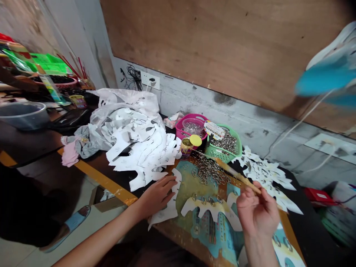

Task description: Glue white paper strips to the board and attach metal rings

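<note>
Left hand [157,196]: grip spread, fingers pressed flat on a white die-cut paper strip [171,205], seemingly so that the strip is kept from shifting on a printed teal-and-green card [189,185] near the front edge of the surface. Right hand [258,211]: grip pinching a slender wooden-handled tool [236,177] between thumb and fingers, its far end angled toward the back of the surface; the tip is not clearly shown. Also listed: a scalloped white cut-out [211,218], with metal split rings [211,201] set along its upper edge; a loose heap of rings [208,168], left within reach of both hands; a pink basket [189,126] and a green basket [225,144], both holding rings, evidently for containment; a small can [185,146] with a yellow lid [195,140]. Further cut-outs [144,155] are stacked toward the left on a white plastic bag [125,104]. The dark surface [306,230] is edged with an orange strip [102,181]. Behind it stand a concrete wall [236,115], a wall socket [150,79], and a plywood panel [222,44]. A blurred blue-and-white object [325,78] hangs at upper right.
</note>
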`<action>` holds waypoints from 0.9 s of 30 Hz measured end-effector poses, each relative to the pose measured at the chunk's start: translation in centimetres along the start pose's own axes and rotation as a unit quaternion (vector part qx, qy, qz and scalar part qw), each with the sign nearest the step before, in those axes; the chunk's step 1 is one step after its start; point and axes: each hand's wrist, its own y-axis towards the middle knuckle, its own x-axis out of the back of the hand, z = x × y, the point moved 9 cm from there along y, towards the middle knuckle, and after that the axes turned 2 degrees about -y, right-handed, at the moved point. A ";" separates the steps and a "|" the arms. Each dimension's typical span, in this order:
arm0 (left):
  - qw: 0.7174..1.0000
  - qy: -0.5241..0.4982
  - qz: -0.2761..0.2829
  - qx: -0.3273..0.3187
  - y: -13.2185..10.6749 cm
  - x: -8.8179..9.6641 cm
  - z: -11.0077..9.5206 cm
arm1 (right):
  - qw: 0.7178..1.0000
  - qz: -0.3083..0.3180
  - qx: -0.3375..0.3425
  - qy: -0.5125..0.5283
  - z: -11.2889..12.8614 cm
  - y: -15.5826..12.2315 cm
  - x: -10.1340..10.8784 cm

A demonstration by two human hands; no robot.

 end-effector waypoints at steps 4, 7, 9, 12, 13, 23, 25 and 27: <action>1.000 0.001 0.030 0.005 -2.8 0.2 -0.1 | 1.000 0.018 0.016 -0.005 -0.1 -1.3 0.2; 0.998 -0.007 0.056 0.008 -4.0 -0.6 -0.1 | 0.999 0.040 0.020 -0.027 -1.5 -2.0 0.3; 0.998 -0.010 0.065 0.010 -4.3 -1.2 -0.2 | 0.998 0.048 0.025 -0.033 -2.2 -2.3 0.2; 0.998 -0.020 0.049 0.015 -4.2 -1.5 -0.2 | 0.997 0.054 0.051 -0.022 -1.8 -2.1 -1.2; 0.999 -0.024 0.040 0.016 -4.1 -1.5 -0.2 | 0.996 0.059 0.063 -0.016 -1.2 -1.8 -2.1; 1.000 -0.013 0.017 -0.002 -4.4 -1.7 -0.7 | 0.967 0.162 0.177 -0.087 0.8 4.2 -12.8; 1.000 -0.012 0.013 -0.007 -4.3 -1.5 -0.8 | 0.966 0.163 0.157 -0.122 -1.2 4.5 -12.1; 1.000 -0.011 0.010 -0.007 -4.3 -1.4 -0.8 | 0.968 0.151 0.134 -0.151 -3.0 4.1 -10.3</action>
